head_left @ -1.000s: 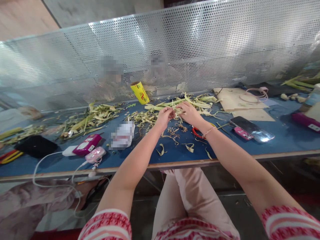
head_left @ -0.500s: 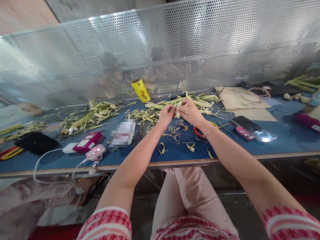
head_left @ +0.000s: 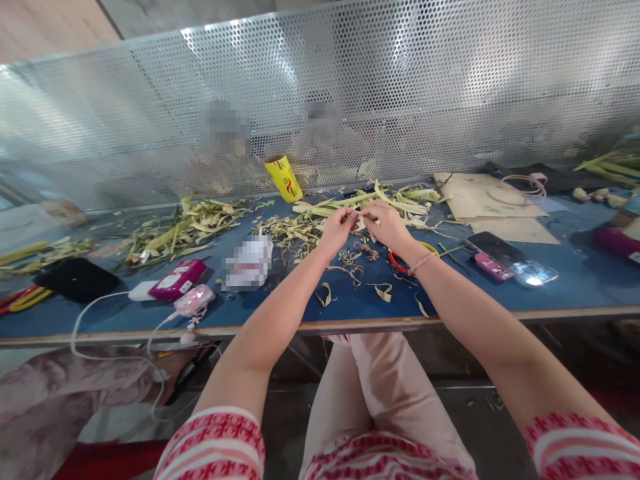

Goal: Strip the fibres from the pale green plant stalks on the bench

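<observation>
Since a second ago both hands have drawn slightly nearer, left hand (head_left: 338, 229) and right hand (head_left: 386, 223) pinching a pale green fibrous plant strip (head_left: 361, 217) above the blue worktop (head_left: 280, 308), stripping apparently ongoing.

A blue table (head_left: 565, 283) bears green stalks (head_left: 360, 200), curled peelings (head_left: 350, 263), a phone (head_left: 517, 258), perhaps cardboard (head_left: 483, 197).

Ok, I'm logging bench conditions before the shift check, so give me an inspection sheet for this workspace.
Surface: blue table, littered with shavings.
Job's things: thin plant strip pinched between both hands; pile of green stalks behind.
Clutter: yellow roll, phone, pink device, red ring, cardboard.
Grippers: left hand and right hand closed on the strip.
Cables: white cable hangs over the edge.
Surroundings: perforated metal screen; people behind it.
</observation>
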The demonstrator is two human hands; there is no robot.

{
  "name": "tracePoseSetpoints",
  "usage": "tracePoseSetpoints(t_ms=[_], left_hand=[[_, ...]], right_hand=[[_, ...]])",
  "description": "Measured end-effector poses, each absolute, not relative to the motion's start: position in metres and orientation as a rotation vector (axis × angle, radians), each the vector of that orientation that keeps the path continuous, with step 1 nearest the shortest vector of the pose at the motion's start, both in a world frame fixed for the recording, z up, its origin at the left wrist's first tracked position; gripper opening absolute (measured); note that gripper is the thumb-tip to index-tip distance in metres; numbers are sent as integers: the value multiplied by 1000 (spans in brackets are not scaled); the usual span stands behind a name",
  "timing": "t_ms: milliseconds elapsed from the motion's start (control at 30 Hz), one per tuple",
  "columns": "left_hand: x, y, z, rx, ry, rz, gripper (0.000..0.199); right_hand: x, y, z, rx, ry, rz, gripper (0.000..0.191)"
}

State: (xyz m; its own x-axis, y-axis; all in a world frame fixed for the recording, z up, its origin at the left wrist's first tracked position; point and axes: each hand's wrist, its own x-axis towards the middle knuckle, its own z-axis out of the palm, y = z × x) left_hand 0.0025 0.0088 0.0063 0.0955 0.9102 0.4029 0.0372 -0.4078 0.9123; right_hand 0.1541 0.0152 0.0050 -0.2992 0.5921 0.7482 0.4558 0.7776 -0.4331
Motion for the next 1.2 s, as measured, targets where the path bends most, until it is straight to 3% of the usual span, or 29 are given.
tracePoseSetpoints(t_ms=[233, 400, 700, 900, 1200], left_hand=[[6, 6, 10, 1549, 966, 1377, 4], [4, 7, 6, 1698, 1016, 1394, 7], [4, 3, 8, 1774, 1061, 1397, 14], [1, 12, 5, 1417, 995, 1474, 12], [0, 17, 5, 1293, 1005, 1487, 24]], right_hand=[[151, 14, 8, -896, -1777, 389, 9], [151, 14, 12, -960, -1679, 510, 3], [150, 24, 3, -912, -1612, 716, 16], [156, 21, 5, -1002, -1749, 837, 31], [159, 25, 4, -922, -1725, 985, 15]])
